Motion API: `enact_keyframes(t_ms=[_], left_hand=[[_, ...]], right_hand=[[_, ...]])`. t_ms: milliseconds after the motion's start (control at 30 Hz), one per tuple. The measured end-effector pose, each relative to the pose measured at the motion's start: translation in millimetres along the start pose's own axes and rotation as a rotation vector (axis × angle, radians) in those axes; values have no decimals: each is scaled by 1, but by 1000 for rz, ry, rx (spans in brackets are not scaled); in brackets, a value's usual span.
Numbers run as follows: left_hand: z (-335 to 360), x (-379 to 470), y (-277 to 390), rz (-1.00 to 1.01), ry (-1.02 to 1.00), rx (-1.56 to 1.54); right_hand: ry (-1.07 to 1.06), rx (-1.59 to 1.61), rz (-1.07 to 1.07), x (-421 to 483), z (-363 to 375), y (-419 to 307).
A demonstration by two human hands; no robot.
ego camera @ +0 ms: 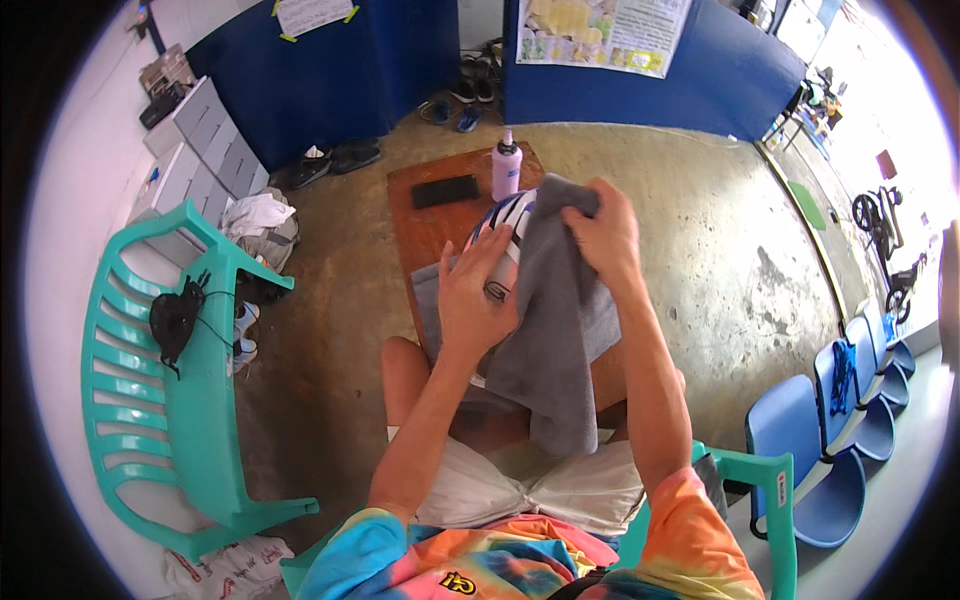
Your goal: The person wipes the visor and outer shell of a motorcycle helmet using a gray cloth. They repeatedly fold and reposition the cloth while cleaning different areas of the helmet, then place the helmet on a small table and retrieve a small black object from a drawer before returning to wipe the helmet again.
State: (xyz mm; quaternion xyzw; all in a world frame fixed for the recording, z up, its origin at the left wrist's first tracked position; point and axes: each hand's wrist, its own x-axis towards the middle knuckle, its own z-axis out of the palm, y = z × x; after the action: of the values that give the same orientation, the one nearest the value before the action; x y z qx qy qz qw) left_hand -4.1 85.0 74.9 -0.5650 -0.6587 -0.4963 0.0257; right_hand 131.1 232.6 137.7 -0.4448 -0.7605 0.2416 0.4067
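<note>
A helmet (pixel 500 266) with white, blue and black graphics rests over a low brown wooden table (pixel 411 225) before me, partly hidden by cloth. My left hand (pixel 478 289) lies along its near left side, fingers spread over the shell. Thumb and fingers of my right hand (pixel 606 229) pinch the top of a grey cloth (pixel 551 315), which drapes over the helmet's right side and hangs toward my lap. More grey fabric (pixel 429 300) is under the helmet; I cannot tell if it is the same piece. Behind stand a pink spray bottle (pixel 506 166) and a flat black object (pixel 445 192).
On the left is a green plastic bench (pixel 202 420) bearing a black bag (pixel 174 319). Grey-white drawers (pixel 202 150) stand beyond. Blue linked chairs (pixel 787 420) line the right side. Shoes (pixel 330 161) lie along the blue partition (pixel 315 82).
</note>
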Motion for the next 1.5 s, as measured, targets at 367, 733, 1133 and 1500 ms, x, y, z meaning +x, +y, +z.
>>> enact_keyframes(t_ms=[367,733,1133,1500], left_hand=[[-1,-5,5,45,35,46],[1,-2,5,-28,27,-21],[-11,16,-24,-65,-45,-195],[-28,27,-95,-141,-44,-347]], right_hand=[[-293,-192,-67,-2,-6,-1],[399,140,279,-58,-128,145],[936,1118,437,-238,-303,158],[905,1126,679,-247,-178,126]])
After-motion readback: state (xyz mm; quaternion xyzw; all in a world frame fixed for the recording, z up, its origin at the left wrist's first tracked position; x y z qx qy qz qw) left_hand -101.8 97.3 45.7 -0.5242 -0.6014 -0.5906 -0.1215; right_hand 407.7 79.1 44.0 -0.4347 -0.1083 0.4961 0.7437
